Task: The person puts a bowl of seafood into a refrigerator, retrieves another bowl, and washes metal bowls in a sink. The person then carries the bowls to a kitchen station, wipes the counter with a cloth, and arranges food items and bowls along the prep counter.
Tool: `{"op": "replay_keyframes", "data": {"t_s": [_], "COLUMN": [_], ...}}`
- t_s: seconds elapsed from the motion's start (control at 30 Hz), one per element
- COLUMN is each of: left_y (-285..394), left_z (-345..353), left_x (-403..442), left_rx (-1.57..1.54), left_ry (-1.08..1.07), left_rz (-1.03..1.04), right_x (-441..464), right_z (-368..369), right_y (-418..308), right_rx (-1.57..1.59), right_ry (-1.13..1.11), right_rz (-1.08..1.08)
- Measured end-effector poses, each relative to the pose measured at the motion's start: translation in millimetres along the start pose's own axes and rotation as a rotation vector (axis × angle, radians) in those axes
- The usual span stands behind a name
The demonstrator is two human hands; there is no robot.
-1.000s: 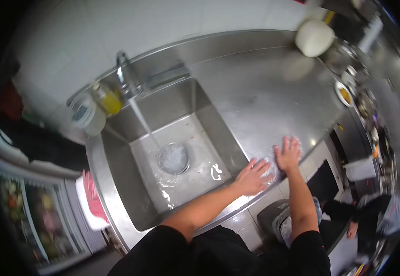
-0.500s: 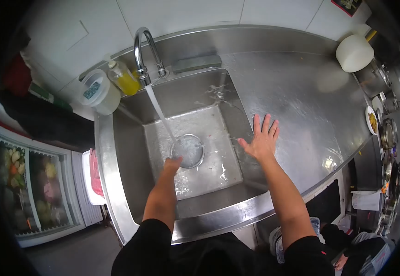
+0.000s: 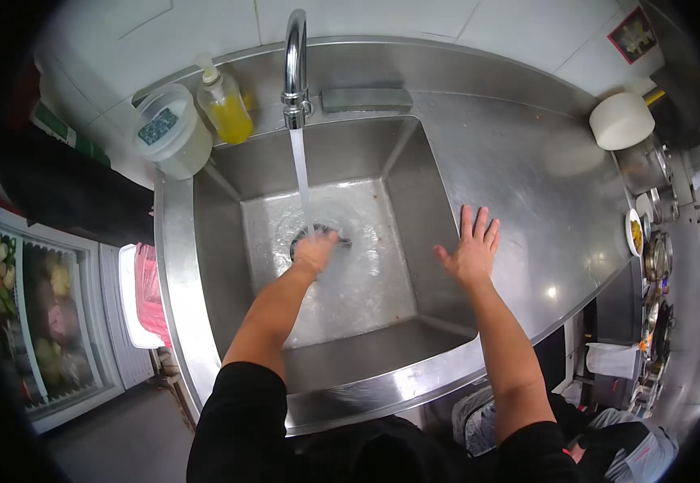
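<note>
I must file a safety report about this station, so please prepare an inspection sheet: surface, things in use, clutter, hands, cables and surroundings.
Surface: steel counter, shiny, with light glare near its front edge.
Things in use: tap running; water falls into the steel sink.
Clutter: soap bottle, plastic tub and grey block along the sink's back edge.
Hands: left hand in the stream, grip unclear; right hand open, fingers spread, at the counter beside the sink; contact unclear.
Cables: nothing seen.
Surroundings: fridge with food on the left; plate of food on the right; another person lower right.
</note>
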State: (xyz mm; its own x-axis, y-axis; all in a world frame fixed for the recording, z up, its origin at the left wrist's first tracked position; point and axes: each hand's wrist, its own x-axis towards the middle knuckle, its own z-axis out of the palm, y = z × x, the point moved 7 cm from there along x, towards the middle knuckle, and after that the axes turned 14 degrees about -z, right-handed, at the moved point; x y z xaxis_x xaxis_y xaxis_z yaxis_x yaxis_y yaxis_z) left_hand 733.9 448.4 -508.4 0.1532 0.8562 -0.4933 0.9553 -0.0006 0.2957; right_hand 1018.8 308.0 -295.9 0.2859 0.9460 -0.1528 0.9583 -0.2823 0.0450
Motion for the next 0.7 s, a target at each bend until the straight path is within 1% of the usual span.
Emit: {"op": "replay_keyframes", "data": {"t_s": [0.07,0.17,0.27,0.37,0.47,0.57,0.63,0.67,0.7], "left_y": [13,-20,-34,-48,-40,-52,-37,-27,-16], "left_z": [0,-33,-34,-21,-62,-59,-63,-64,-66], "left_x": [-19,-28,-26,-12,-44,-43,-57,-64,-66], "left_rx": [0.282,-0.163,0.018,-0.12,-0.267,-0.487,-0.551,-0.578,-0.507], "left_ry": [0.046,-0.043,0.072,0.059,0.022,0.048,0.062,0.065,0.053], "left_rz": [0.264,-0.277,-0.091,-0.131,-0.24,-0.268,-0.204,-0.173,-0.116], "right_x": [-2,-1,-2,-2,-2,7,9,12,11], "right_z": [1,-1,-1,1,-2,8,3,15,31], "right_y": [0,-1,-2,0,-3,-30,-104,-132,-159], "right_rx": [0.004,0.001,-0.012,-0.014,-0.019,-0.031,-0.022,0.032,0.092], "right_ry": [0.005,-0.012,-0.015,0.037,-0.021,0.025,0.033,0.07,0.1], "right_rz": [-0.003,0.011,0.016,0.001,0.021,0.022,-0.336,-0.454,-0.572]}}
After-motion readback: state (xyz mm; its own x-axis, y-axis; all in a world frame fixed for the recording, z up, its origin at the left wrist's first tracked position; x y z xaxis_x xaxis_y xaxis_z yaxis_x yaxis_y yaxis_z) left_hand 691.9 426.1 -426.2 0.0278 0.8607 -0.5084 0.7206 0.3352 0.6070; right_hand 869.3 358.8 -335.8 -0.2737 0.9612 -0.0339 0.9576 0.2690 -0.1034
